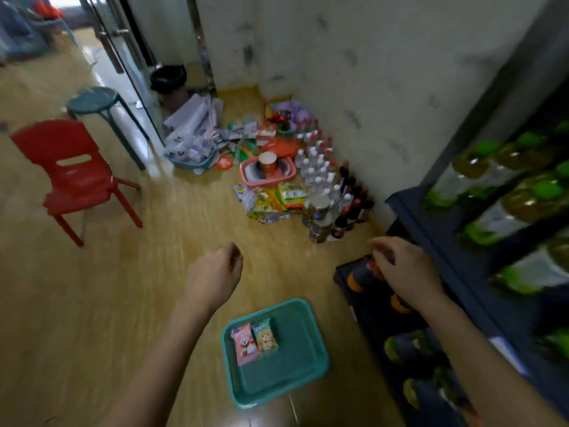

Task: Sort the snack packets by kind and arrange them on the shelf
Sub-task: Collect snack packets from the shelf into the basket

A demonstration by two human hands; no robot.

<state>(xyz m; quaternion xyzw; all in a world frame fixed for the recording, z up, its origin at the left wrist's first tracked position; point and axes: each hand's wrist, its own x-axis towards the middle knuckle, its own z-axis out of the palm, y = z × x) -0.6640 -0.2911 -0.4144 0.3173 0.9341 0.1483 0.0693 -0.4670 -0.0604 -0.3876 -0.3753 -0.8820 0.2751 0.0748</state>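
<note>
Basket (321, 349), teal, sits on the floor at six o'clock, and in its upper left corner two snack packets lie flat side by side, touching: a pink packet (244, 345) and a green packet (265, 335). Left hand (215, 274) hangs in the air just above the basket toward eleven o'clock of it, back to the camera, fingers loosely curled with nothing in them. Right hand (406, 269) is over at four o'clock, above the low edge of the shelf (409, 217), fingers bent downward near some dark bottles (360, 277); the blur there means I can't tell whether it grips anything. Shelf fills the three o'clock side, stacked with green-capped bottles (492, 192). Up at twelve o'clock, against the wall, a pile of goods (277, 198) spreads on the floor: yellow packets, clear bottles, a pink tub (286, 175). Red chair (74, 174) stands at nine o'clock, a green stool (92, 100) behind it at ten.
</note>
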